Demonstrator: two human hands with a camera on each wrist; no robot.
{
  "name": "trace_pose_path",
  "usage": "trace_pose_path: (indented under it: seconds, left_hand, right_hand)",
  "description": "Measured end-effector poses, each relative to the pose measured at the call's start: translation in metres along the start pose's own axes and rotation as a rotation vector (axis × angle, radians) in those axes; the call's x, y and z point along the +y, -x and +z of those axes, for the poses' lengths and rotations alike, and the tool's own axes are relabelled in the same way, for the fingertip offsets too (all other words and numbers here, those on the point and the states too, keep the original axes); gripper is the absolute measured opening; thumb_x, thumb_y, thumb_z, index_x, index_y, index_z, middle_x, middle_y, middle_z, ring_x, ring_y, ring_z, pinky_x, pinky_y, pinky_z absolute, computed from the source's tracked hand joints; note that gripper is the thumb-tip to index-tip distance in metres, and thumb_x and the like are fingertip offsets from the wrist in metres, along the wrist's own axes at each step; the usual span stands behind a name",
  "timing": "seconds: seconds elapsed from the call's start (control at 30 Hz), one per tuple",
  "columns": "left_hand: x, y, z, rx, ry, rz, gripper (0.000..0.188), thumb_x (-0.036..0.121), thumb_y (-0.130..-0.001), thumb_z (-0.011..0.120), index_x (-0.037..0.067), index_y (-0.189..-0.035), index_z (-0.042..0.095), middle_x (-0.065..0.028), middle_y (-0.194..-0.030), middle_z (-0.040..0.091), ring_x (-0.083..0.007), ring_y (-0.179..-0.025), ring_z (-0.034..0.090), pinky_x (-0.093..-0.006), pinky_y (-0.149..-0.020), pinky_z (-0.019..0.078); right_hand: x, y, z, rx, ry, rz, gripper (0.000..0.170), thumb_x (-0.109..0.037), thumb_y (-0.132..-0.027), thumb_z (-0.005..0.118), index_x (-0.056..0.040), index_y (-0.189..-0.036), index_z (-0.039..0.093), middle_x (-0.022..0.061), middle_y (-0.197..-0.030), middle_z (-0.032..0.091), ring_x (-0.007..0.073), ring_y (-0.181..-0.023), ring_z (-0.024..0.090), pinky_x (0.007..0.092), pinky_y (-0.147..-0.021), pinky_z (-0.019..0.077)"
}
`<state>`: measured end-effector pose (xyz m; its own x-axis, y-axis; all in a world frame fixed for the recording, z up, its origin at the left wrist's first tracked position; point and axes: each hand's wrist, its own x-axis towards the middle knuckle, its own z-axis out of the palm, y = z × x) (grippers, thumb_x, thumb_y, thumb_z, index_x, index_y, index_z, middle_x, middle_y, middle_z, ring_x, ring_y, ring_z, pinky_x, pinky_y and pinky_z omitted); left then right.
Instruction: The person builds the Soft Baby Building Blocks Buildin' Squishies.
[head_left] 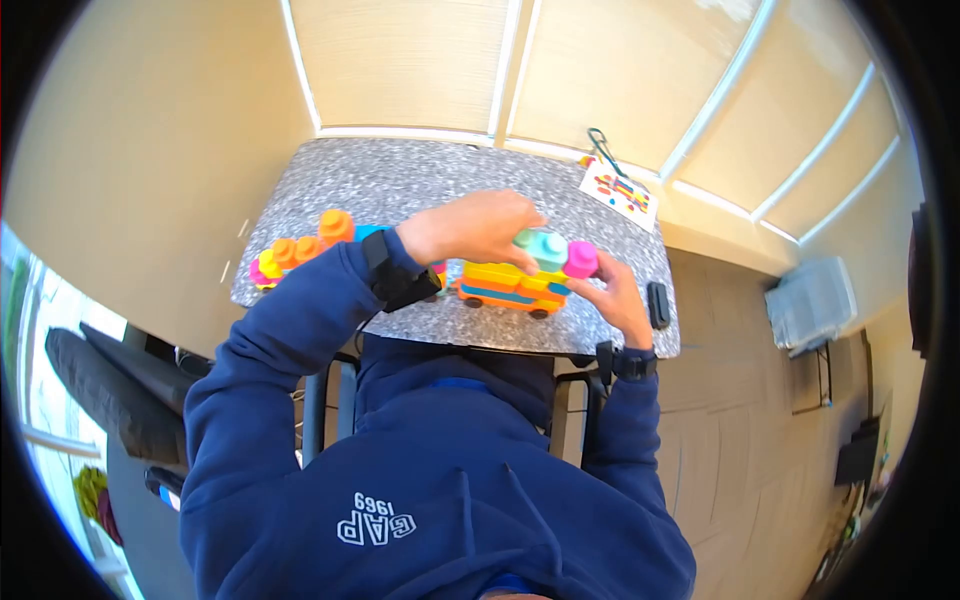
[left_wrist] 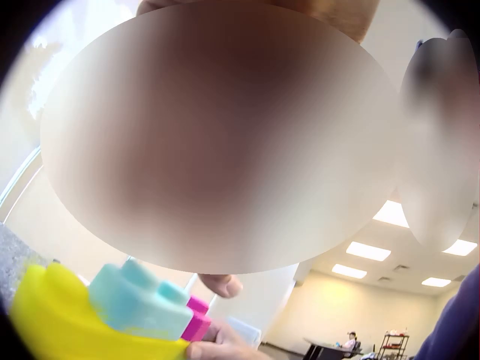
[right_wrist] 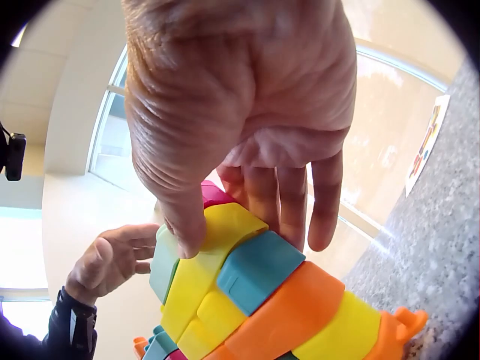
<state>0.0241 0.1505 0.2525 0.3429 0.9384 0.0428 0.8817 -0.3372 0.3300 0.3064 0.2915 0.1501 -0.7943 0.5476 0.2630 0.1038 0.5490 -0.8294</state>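
A toy train car built of chunky blocks (head_left: 510, 290), with an orange base, dark wheels and yellow and teal blocks, stands near the table's front edge. On its top sit a light green block (head_left: 548, 250) and a magenta block (head_left: 580, 260). My right hand (head_left: 622, 298) grips the right end, its thumb (right_wrist: 184, 221) against a yellow block (right_wrist: 217, 247) and its fingers behind the car. Over the car's top reaches my left hand (head_left: 475, 232), thumb and fingers spread about the light green block. In the left wrist view a fingertip (left_wrist: 221, 286) shows above the blocks; most of that hand is blurred.
More joined blocks (head_left: 300, 250), orange and yellow, stand at the table's left, partly behind my left sleeve. A printed picture sheet (head_left: 620, 195) lies at the back right with a dark-handled tool on it. A black case (head_left: 658, 305) lies by the right edge.
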Motion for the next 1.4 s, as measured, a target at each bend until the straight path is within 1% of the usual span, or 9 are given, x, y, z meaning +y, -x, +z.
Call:
trace_pose_path:
  seconds: [0.07,0.17,0.3,0.43,0.5,0.6,0.73,0.83,1.4]
  left_hand:
    - [0.018,0.032,-0.010,0.455,0.026,0.097,0.057,0.038,-0.090,0.089,0.003,-0.134,0.075,-0.0233,-0.126,0.078,-0.0434,-0.119,0.073,-0.0481,-0.100,0.0586]
    - [0.024,0.097,-0.043,0.588,0.031,-0.011,0.056,0.029,-0.093,0.089,0.005,-0.141,0.072,-0.0185,-0.138,0.075,-0.0352,-0.127,0.072,-0.0438,-0.107,0.0580]
    - [0.000,0.191,-0.052,0.801,0.188,-0.375,0.052,0.024,-0.092,0.090,0.008,-0.139,0.074,-0.0122,-0.131,0.078,-0.0298,-0.122,0.075,-0.0382,-0.103,0.0596]
    - [-0.055,0.273,-0.029,0.779,0.109,-0.648,0.066,0.029,-0.090,0.092,0.008,-0.148,0.067,-0.0147,-0.143,0.073,-0.0331,-0.133,0.069,-0.0423,-0.111,0.0557]
    - [-0.088,0.309,-0.002,0.626,-0.073,-0.839,0.083,0.035,-0.087,0.095,0.006,-0.156,0.060,-0.0191,-0.154,0.064,-0.0363,-0.144,0.060,-0.0458,-0.121,0.0483]
    - [-0.118,0.336,0.033,0.461,-0.062,-0.921,0.090,0.039,-0.083,0.096,0.003,-0.157,0.058,-0.0231,-0.157,0.060,-0.0392,-0.149,0.054,-0.0471,-0.126,0.0420]
    - [-0.135,0.339,0.063,0.469,-0.006,-0.892,0.087,0.035,-0.083,0.097,0.003,-0.154,0.060,-0.0234,-0.152,0.063,-0.0398,-0.144,0.058,-0.0470,-0.121,0.0464]
    - [-0.129,0.327,0.072,0.545,0.155,-0.858,0.078,0.029,-0.080,0.099,0.000,-0.143,0.064,-0.0211,-0.135,0.072,-0.0411,-0.127,0.068,-0.0487,-0.108,0.0547]
    - [-0.127,0.248,0.088,0.674,0.032,-0.767,0.055,0.034,-0.076,0.098,0.003,-0.113,0.073,-0.0215,-0.105,0.076,-0.0441,-0.103,0.073,-0.0509,-0.088,0.0570]
  right_hand:
    - [0.003,0.003,0.003,0.051,-0.036,0.023,0.057,-0.018,-0.092,0.092,0.0025,-0.140,0.070,0.0124,-0.122,0.082,0.0203,-0.111,0.077,0.0380,-0.103,0.0601]
    - [0.006,0.006,0.004,0.057,-0.046,0.022,0.059,-0.016,-0.091,0.091,0.0022,-0.143,0.068,0.0124,-0.124,0.081,0.0214,-0.112,0.077,0.0395,-0.103,0.0600]
    - [0.014,0.009,0.006,0.054,-0.002,0.011,0.065,-0.016,-0.089,0.092,0.0017,-0.146,0.065,0.0131,-0.127,0.079,0.0231,-0.113,0.077,0.0408,-0.104,0.0597]
    - [0.022,0.013,0.019,0.051,0.098,0.042,0.064,-0.016,-0.086,0.095,0.0005,-0.141,0.067,0.0155,-0.127,0.079,0.0273,-0.114,0.077,0.0416,-0.103,0.0596]
    - [0.035,0.016,0.025,0.016,0.211,0.077,0.059,-0.015,-0.084,0.096,-0.0004,-0.133,0.069,0.0175,-0.125,0.080,0.0308,-0.111,0.078,0.0426,-0.100,0.0602]
    - [0.025,0.018,0.036,0.035,0.150,0.140,0.055,-0.013,-0.085,0.095,-0.0003,-0.132,0.069,0.0165,-0.123,0.081,0.0305,-0.111,0.078,0.0432,-0.099,0.0604]
    - [0.031,0.018,0.045,0.022,0.170,0.191,0.054,-0.010,-0.087,0.092,0.0002,-0.133,0.067,0.0169,-0.121,0.082,0.0301,-0.107,0.080,0.0419,-0.094,0.0623]
    - [0.037,0.020,0.049,0.046,0.164,0.173,0.055,-0.010,-0.087,0.093,0.0008,-0.134,0.066,0.0179,-0.120,0.082,0.0305,-0.104,0.080,0.0419,-0.092,0.0631]
    - [0.070,0.023,0.010,0.220,0.255,0.167,0.053,-0.010,-0.089,0.092,0.0047,-0.131,0.065,0.0217,-0.117,0.081,0.0334,-0.108,0.081,0.0436,-0.094,0.0643]
